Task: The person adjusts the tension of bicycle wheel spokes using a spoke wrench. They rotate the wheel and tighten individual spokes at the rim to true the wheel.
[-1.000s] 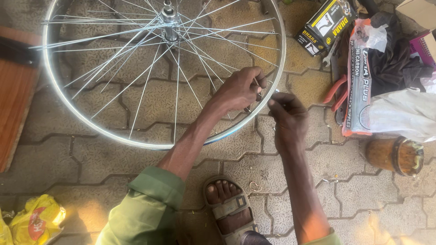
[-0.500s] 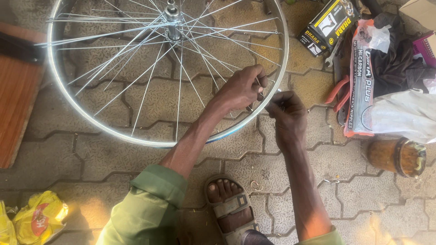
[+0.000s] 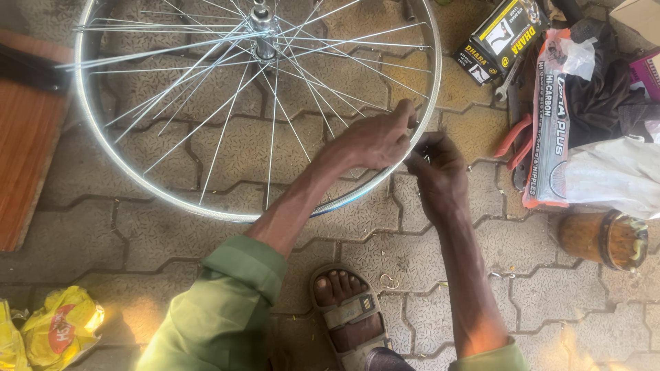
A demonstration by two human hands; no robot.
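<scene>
A silver bicycle wheel rim (image 3: 172, 203) with thin spokes (image 3: 206, 117) and a metal hub (image 3: 263, 31) lies flat on the paved ground. My left hand (image 3: 375, 141) rests over the rim's right side, fingers pinching a spoke end near the rim. My right hand (image 3: 436, 172) is just outside the rim, fingers closed against the same spot; a small metal part seems to sit between the fingertips, too small to name. The two hands almost touch. Green sleeves cover both upper arms.
A sandalled foot (image 3: 347, 312) sits below the hands. Right of the wheel lie a black-yellow box (image 3: 498, 38), a spanner (image 3: 509, 79), an orange-handled tool (image 3: 512, 137), a printed packet (image 3: 553, 117), dark cloth and an amber jar (image 3: 605, 237). A wooden board (image 3: 27, 151) lies left, yellow wrappers (image 3: 58, 326) bottom left.
The wheel sits slightly more to the right in view; my hands stay at the same spot on the rim with only small finger movements.
</scene>
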